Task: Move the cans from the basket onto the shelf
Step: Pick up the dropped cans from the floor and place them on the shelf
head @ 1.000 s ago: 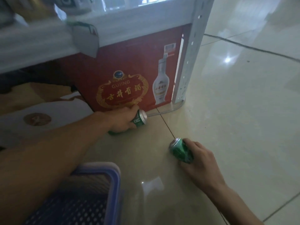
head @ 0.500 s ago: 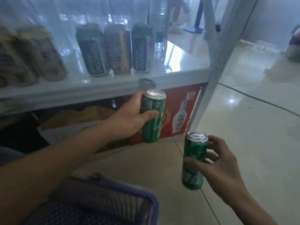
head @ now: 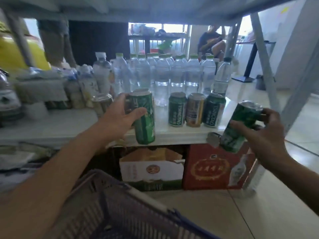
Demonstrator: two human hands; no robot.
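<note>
- The left hand (head: 119, 118) is wrapped round the body of a green can (head: 144, 118), thumb on the near face and fingers behind, carrying it upright in front of the shelf (head: 69, 125) edge.
- The right hand (head: 262, 133) is closed on a second green can (head: 241, 126), which tilts with its top leaning away from the row of three cans (head: 196, 109).
- That row stands on the shelf, between the two held cans; water bottles (head: 172, 73) stand just behind it.
- The left hand's can hangs just left of the row, over bare shelf; the other sits right of the row, near the shelf post (head: 264, 66).
- The basket (head: 120, 204) lies well below the row, near the camera; whether any cans remain in it I cannot tell.
- These cans look smooth and rigid if full, likely moderately heavy and easy to dent or tip; a mid-body wrap seems the safest hold.
- The tilted can probably needs righting before it is set down.
</note>
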